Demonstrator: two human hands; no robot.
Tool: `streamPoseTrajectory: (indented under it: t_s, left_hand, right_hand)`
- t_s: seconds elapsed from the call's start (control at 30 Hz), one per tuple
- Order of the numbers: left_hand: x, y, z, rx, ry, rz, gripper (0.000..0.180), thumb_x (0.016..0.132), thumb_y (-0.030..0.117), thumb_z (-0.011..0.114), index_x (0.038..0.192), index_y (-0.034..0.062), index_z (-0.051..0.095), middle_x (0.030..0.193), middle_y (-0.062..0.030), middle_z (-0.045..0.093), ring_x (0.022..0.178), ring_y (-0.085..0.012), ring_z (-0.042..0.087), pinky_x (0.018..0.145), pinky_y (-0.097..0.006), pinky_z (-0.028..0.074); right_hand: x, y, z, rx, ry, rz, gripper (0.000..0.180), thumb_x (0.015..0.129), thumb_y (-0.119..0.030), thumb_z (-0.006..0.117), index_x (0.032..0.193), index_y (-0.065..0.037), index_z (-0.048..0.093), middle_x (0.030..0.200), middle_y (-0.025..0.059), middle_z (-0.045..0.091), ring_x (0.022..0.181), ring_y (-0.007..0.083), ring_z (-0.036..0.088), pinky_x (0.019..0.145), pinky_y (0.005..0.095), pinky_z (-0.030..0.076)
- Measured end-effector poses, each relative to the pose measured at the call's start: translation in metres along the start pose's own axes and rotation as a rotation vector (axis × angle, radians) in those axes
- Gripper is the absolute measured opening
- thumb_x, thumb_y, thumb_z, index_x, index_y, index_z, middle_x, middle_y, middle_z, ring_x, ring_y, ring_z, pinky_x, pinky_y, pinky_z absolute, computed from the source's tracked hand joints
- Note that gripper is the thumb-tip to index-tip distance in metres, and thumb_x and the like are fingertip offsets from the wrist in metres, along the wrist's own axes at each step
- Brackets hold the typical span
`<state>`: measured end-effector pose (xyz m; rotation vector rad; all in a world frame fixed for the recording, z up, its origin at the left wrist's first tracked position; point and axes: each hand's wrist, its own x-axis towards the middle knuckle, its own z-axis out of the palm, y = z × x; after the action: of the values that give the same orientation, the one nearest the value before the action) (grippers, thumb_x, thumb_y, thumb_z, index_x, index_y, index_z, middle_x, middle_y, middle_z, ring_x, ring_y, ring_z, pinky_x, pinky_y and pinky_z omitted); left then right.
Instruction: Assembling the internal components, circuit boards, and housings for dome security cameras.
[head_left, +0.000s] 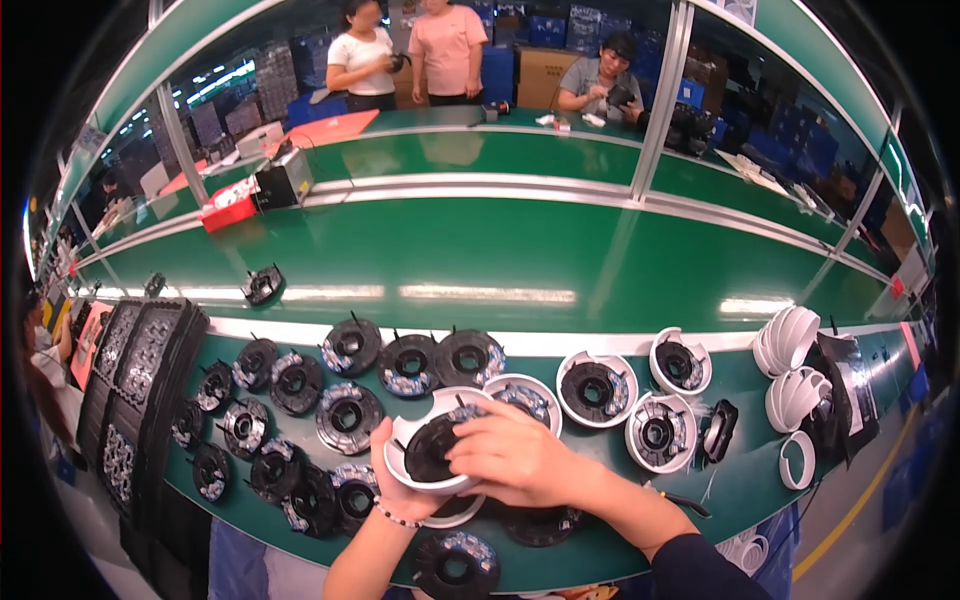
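Observation:
My left hand (pixel 397 492), with a beaded bracelet at the wrist, grips a white round plastic housing (pixel 397 455) from below and the left, its thumb up along the side. Inside the housing sits a black disc-shaped part (pixel 428 450) with a circuit board at its edge. My right hand (pixel 515 462) reaches over from the right, its curled fingers on the black disc-shaped part; the fingertips are partly hidden. Just behind and beneath my hands stand more white housings, one with a board-fitted black disc (pixel 527 397) inside.
Several black discs with boards (pixel 348 418) lie left on the green table. Filled housings (pixel 597 390) stand right, near stacked white shells (pixel 787 340) and a black-handled tool (pixel 686 503). Black trays (pixel 140 390) lean far left. A green conveyor (pixel 450 245) runs behind; people stand and sit beyond.

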<state>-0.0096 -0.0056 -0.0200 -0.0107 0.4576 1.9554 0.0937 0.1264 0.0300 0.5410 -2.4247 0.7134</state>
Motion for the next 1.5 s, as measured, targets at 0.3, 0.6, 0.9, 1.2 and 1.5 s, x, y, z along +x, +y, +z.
streamPoseTrajectory:
  t_s: [0.3,0.6,0.9,1.2,1.5]
  left_hand:
    - [0.004,0.004,0.013,-0.141,0.061,-0.132,0.067,0.074,0.061,0.035,0.114,0.0089,0.047,0.099,-0.0082,0.058,0.080,-0.0272,0.060,0.056,-0.034,0.051]
    - [0.001,0.001,-0.010,-0.244,-0.125,-0.270,0.072,0.071,0.063,0.035,0.119,0.0103,0.042,0.112,-0.0112,0.051,0.094,-0.0301,0.053,0.067,-0.039,0.044]
    - [0.005,0.000,-0.015,-0.240,-0.111,-0.214,0.070,0.074,0.061,0.035,0.120,0.0084,0.040,0.113,-0.0122,0.049,0.096,-0.0296,0.053,0.069,-0.043,0.048]
    - [0.002,-0.006,-0.001,-0.030,-0.075,-0.143,0.063,0.075,0.060,0.035,0.119,0.0152,0.043,0.115,-0.0049,0.048,0.104,-0.0227,0.046,0.083,-0.041,0.038]
    - [0.002,-0.013,0.004,0.477,-0.016,0.616,0.055,0.085,0.043,0.032,0.122,0.0032,0.037,0.131,-0.0158,0.032,0.120,-0.0259,0.033,0.099,-0.041,0.026]
  right_hand:
    - [0.003,0.017,-0.016,0.067,0.088,0.052,0.035,0.056,-0.006,0.069,0.090,-0.006,0.060,0.096,0.0058,0.059,0.097,0.0255,0.054,0.087,0.0405,0.041]
    - [-0.002,0.014,-0.008,-0.036,0.183,-0.020,0.033,0.058,-0.018,0.067,0.085,-0.004,0.055,0.082,0.0077,0.057,0.081,0.0250,0.056,0.071,0.0365,0.044]
    - [-0.001,0.022,-0.007,-0.004,0.131,0.120,0.037,0.055,-0.014,0.073,0.088,-0.004,0.058,0.089,0.0073,0.061,0.089,0.0258,0.057,0.079,0.0369,0.044]
    - [0.002,0.011,0.008,-0.131,0.106,-0.030,0.039,0.050,-0.007,0.066,0.089,-0.006,0.059,0.092,0.0066,0.058,0.087,0.0232,0.056,0.080,0.0396,0.042]
    - [0.002,0.010,-0.006,0.175,0.151,0.079,0.036,0.051,-0.005,0.070,0.087,-0.002,0.061,0.068,0.0075,0.057,0.064,0.0223,0.056,0.060,0.0308,0.043]
